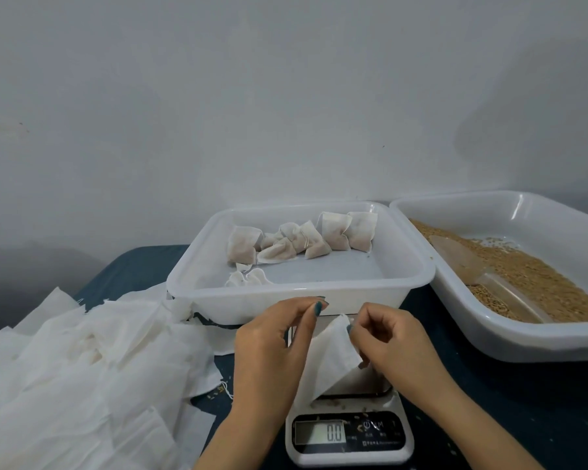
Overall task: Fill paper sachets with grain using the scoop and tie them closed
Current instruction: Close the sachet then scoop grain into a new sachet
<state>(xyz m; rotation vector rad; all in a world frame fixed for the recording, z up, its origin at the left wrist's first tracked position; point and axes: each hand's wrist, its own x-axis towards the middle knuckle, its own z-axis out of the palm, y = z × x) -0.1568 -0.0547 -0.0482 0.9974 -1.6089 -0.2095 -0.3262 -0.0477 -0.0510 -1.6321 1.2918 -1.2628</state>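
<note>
At your far left a pile of empty sachets [82,368] spreads over the dark table [489,401]. Its edge runs out of the frame, so you can't count them.

Your left hand [272,340] is curled, thumb and forefinger pinched at the mouth of one sachet [330,357]. Whether they grip paper or string is too fine to make out, and the sachet's lower left edge is hidden behind that palm. The sachet hangs tilted above the scale [348,435], which reads 0.0. I can't tell if its bottom corner touches the platform.

Your right hand [387,344] is curled too, fingertips pinching the sachet's right side just below the mouth. Its lower fingers tuck behind the paper.

Behind your hands, a white tray [319,286] holds filled sachets [299,242] along its far side. Two smaller crumpled ones lie nearer the front rim.

At right, a second tray [455,300], cut off by the frame, holds grain [540,283]. The clear scoop [482,276] lies in it, part buried and hard to trace.
</note>
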